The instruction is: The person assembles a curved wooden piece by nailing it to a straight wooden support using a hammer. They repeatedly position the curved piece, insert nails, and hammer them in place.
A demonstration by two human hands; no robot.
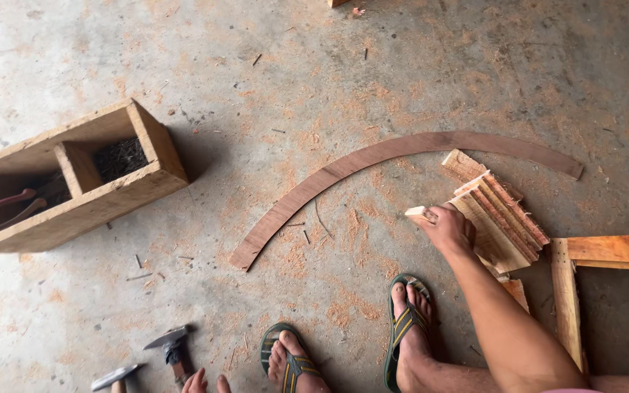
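Note:
My right hand [447, 227] grips the near end of a bundle of short wooden slats [500, 218] that rests on the concrete floor. A long curved wooden strip [373, 156] lies just beyond it, arching from the left to the right. Only the fingertips of my left hand [205, 381] show at the bottom edge, beside the handle of a hammer [172, 346]. Whether they hold anything is hidden. My feet in green flip-flops [404, 327] stand between the two hands.
A wooden box [111, 193] with compartments sits at the left, holding dark nails [119, 156] and red-handled tools [1, 207]. A second hammer [114, 377] lies at the bottom left. A wooden frame [598, 251] lies at the right. Sawdust covers the floor.

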